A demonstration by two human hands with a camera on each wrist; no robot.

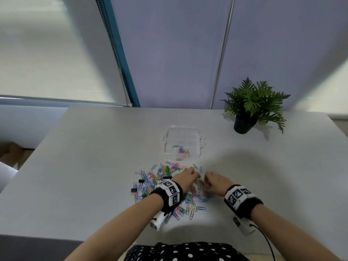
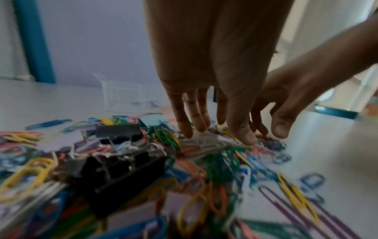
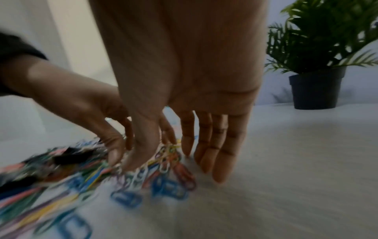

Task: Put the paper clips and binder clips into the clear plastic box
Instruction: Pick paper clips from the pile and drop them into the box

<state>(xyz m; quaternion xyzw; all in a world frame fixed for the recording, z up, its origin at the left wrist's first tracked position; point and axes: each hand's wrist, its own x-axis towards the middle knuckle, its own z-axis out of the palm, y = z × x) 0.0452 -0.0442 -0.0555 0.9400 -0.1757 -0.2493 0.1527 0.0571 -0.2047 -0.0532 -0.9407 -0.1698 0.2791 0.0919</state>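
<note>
A heap of coloured paper clips (image 1: 163,182) with a few black binder clips (image 1: 134,190) lies on the grey table. Behind it stands the clear plastic box (image 1: 199,140), open, with a few clips in it. Both hands reach down onto the right side of the heap. My left hand (image 1: 194,176) has its fingers (image 2: 201,124) straight, tips touching the clips. My right hand (image 1: 206,182) faces it a few centimetres away, fingers (image 3: 219,161) pointing down at the table, thumb on a tangle of clips (image 3: 169,150). A black binder clip (image 2: 122,174) lies just behind my left hand.
A potted fern (image 1: 250,108) in a black pot (image 3: 316,90) stands at the table's back right. A window blind and a blue frame (image 1: 120,59) rise behind the table. Loose blue clips (image 3: 126,197) lie at the heap's right edge.
</note>
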